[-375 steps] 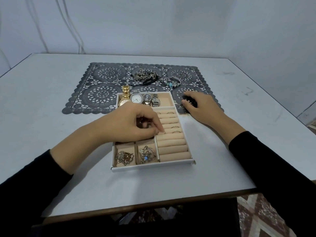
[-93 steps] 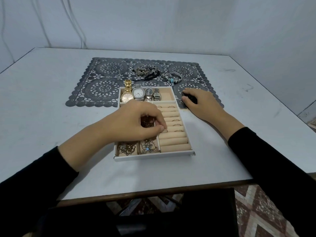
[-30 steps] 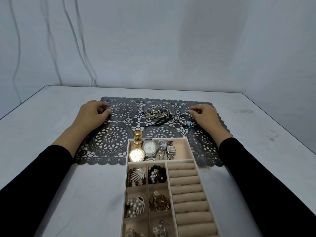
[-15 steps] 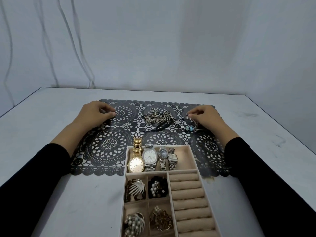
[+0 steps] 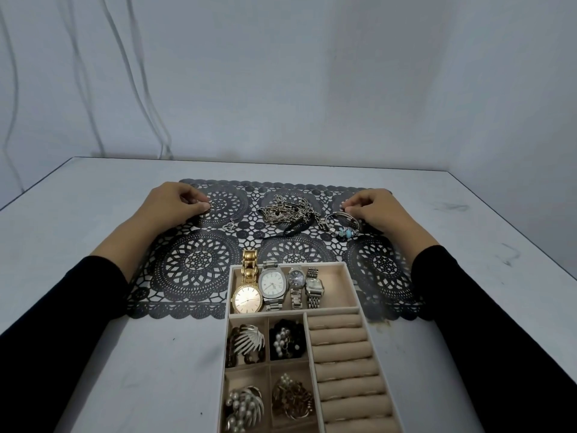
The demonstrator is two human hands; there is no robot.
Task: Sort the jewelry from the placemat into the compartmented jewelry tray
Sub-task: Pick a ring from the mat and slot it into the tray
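Note:
A dark lace placemat (image 5: 193,264) lies across the table. My left hand (image 5: 175,207) rests on its far left part, fingertips pinched on a thin chain with a heart pendant (image 5: 229,226). My right hand (image 5: 379,210) is at the far right, fingertips pinched at the far rim of a beaded bracelet (image 5: 342,228) lying on the mat. Between the hands sits a tangle of silver chains (image 5: 287,212) with a black cord (image 5: 290,231). The beige jewelry tray (image 5: 351,282) is near me, holding several watches (image 5: 273,285), brooches (image 5: 248,339) and ring rolls (image 5: 340,354).
The grey table (image 5: 93,354) ends at a wall behind the mat, where cables (image 5: 150,104) hang at the left. The tray's far end overlaps the placemat's near edge. My black sleeves (image 5: 468,307) flank the tray.
Three seconds ago both hands were at the tray; they have since reached to the far part of the placemat. Over the last half second they have barely moved and their fingertips stay pinched.

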